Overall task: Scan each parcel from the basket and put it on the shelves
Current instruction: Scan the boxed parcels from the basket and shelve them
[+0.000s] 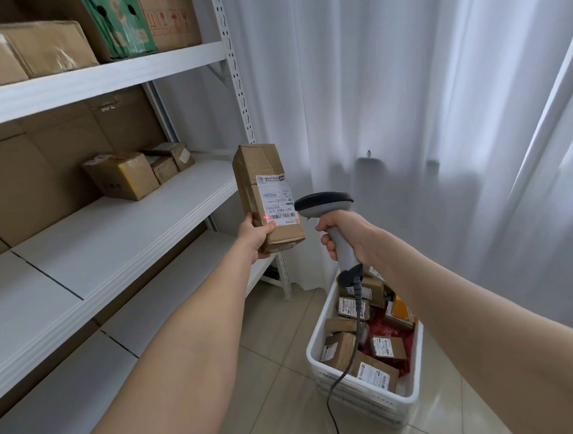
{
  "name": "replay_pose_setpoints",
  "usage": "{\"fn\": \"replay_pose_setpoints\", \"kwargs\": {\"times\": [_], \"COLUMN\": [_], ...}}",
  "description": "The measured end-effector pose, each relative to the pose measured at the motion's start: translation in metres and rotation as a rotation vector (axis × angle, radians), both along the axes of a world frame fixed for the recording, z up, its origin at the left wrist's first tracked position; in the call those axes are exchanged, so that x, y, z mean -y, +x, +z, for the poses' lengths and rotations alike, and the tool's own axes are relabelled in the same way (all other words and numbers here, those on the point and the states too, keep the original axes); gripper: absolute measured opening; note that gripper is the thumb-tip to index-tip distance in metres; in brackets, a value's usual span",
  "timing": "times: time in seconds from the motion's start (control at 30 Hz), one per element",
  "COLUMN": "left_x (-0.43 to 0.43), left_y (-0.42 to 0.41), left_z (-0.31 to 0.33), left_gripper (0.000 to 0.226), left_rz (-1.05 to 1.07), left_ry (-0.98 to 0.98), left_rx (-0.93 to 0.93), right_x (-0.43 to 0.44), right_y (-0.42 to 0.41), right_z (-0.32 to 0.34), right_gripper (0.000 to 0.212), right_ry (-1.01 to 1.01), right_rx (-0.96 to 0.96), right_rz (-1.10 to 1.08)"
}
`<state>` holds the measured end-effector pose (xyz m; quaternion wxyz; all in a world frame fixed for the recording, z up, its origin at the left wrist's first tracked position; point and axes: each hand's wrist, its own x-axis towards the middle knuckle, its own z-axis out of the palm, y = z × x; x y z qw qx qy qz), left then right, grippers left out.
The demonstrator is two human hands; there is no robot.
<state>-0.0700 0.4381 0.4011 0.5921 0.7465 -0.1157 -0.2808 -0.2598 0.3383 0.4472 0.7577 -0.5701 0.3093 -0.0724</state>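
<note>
My left hand [258, 236] grips the lower end of a tall brown cardboard parcel [263, 171], held upright in front of the shelves. Its white shipping label [276, 200] faces me, with a red laser dot on the barcode near my thumb. My right hand [344, 235] holds the grey handle of a barcode scanner [324, 204], whose dark head points left at the label from a short distance. On the floor below stands the white basket [360, 390] with several small labelled parcels inside. The scanner's cable [337, 383] hangs down over the basket's front.
White metal shelves [119, 225] run along the left. The middle shelf carries three small brown boxes [122, 174] at its back. Larger cartons [47, 47] fill the top shelf. A white curtain [405, 111] hangs behind the basket. The floor is beige tile.
</note>
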Motion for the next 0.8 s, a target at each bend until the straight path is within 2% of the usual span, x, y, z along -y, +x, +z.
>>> {"fn": "replay_pose_setpoints", "kwargs": {"times": [0.3,0.43,0.57,0.67,0.8], "left_x": [-0.035,-0.061,-0.095,-0.124,-0.17], "left_y": [0.002,0.016,0.046,0.078,0.138], "left_z": [0.008,0.018,0.024,0.029,0.04], "left_gripper": [0.053,0.049,0.038,0.039,0.035], "left_rz": [0.053,0.101,0.141,0.19,0.215], "left_ry": [-0.005,-0.039,-0.054,-0.067,0.001], "left_rx": [0.018,-0.03,-0.044,-0.06,-0.056], "right_x": [-0.02,-0.034,-0.053,-0.07,-0.092], "right_y": [0.019,0.048,0.091,0.131,0.194], "right_z": [0.002,0.003,0.003,0.003,0.003], "right_gripper": [0.008,0.005,0.003,0.004,0.006], "right_ry": [0.022,0.075,0.134,0.165,0.174], "right_rx": [0.056,0.066,0.126,0.163,0.183], "right_rz": [0.078,0.067,0.03,-0.001,-0.076]}}
